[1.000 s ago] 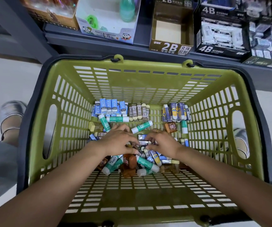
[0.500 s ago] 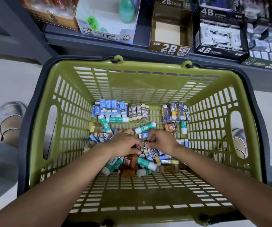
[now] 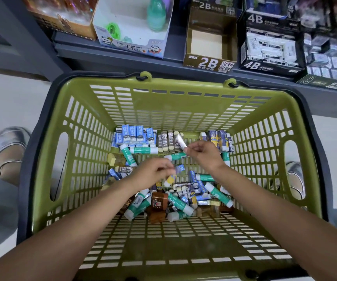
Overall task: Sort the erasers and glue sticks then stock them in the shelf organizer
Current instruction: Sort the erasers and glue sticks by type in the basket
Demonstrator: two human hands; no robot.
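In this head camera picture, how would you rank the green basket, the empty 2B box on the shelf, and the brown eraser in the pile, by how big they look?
1. Green basket, by far the largest.
2. 2B box, though it sits farther from the camera.
3. Brown eraser, smallest.

**One Camera, Looking Down**

I see through just one camera – it sits on the person's head and looks forward and down. It is right above the green basket [image 3: 163,102], close in. The shelf [image 3: 123,59] runs along the top edge – both forearms reach in from the bottom.
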